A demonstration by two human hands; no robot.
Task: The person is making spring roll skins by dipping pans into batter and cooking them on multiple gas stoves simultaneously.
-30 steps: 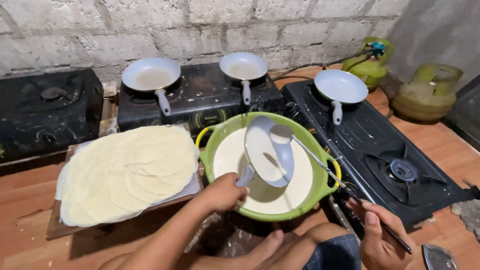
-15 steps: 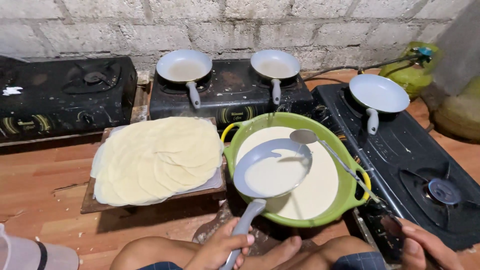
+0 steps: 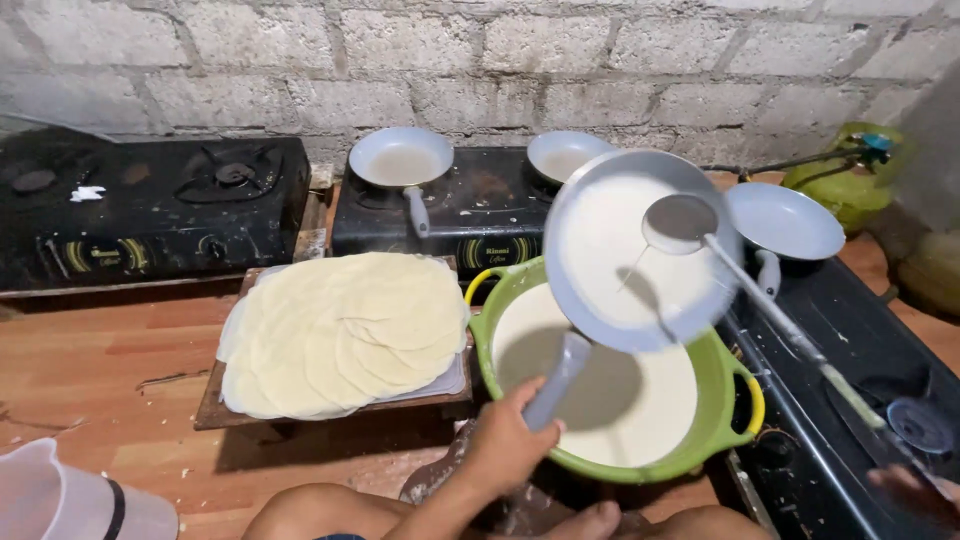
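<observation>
Left of frame: stack of thin pale crepes [image 3: 340, 335] on a wooden board, unchanged. Lower centre: left hand [image 3: 510, 440] closed around the handle of a grey pan [image 3: 640, 250], now raised and tilted over the green batter bowl [image 3: 715, 440]; half a second ago it sat lower and flatter. Batter coats the pan. Right: ladle [image 3: 680, 222] against the pan; right hand [image 3: 915, 490] blurred at lower right, grip cannot be told.

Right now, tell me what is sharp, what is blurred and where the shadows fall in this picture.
Head view: the stack of thin crepes and brick wall are sharp; the right hand at the frame edge is smeared; the tilted pan in the left hand casts a shadow on the batter in the green bowl.
</observation>
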